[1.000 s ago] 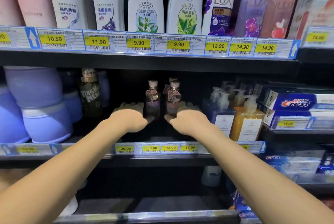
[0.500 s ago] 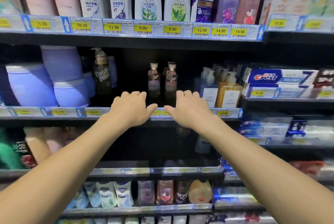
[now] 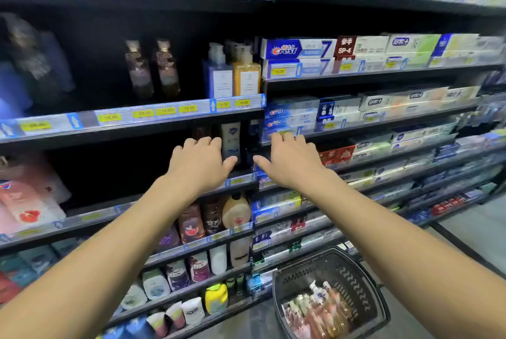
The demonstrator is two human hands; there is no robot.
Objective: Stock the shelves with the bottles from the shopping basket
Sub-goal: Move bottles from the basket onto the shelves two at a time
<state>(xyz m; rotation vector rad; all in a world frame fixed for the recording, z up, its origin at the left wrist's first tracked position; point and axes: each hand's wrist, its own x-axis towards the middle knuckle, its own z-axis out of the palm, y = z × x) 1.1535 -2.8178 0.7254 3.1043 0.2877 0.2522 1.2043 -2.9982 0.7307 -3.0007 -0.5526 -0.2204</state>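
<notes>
Along the far left, blurred lilac tubs (image 3: 16, 84) sit on a dark store shelf (image 3: 131, 122) edged with yellow price tags (image 3: 143, 113). Right of them, two small brown bottles (image 3: 152, 67) stand side by side well back on that shelf, with a blue pump bottle (image 3: 220, 76) and an orange pump bottle (image 3: 246, 76) touching each other further right. Near the middle, both bare arms reach forward. The left hand (image 3: 200, 166) is palm down with fingers spread loosely and holds nothing. Between the two thumbs, on the shelf below, stands a white bottle (image 3: 230, 141). The right hand (image 3: 290, 159) is also palm down, fingers open and empty. Right of the hands, rows of toothpaste boxes (image 3: 298, 48) fill several shelves. Low on the near right, a black basket (image 3: 364, 292) rests on the floor beside the bottom shelves, well apart from both hands. Pump bottles (image 3: 319, 308) of clear and pinkish liquid lie heaped inside it, their details blurred.
</notes>
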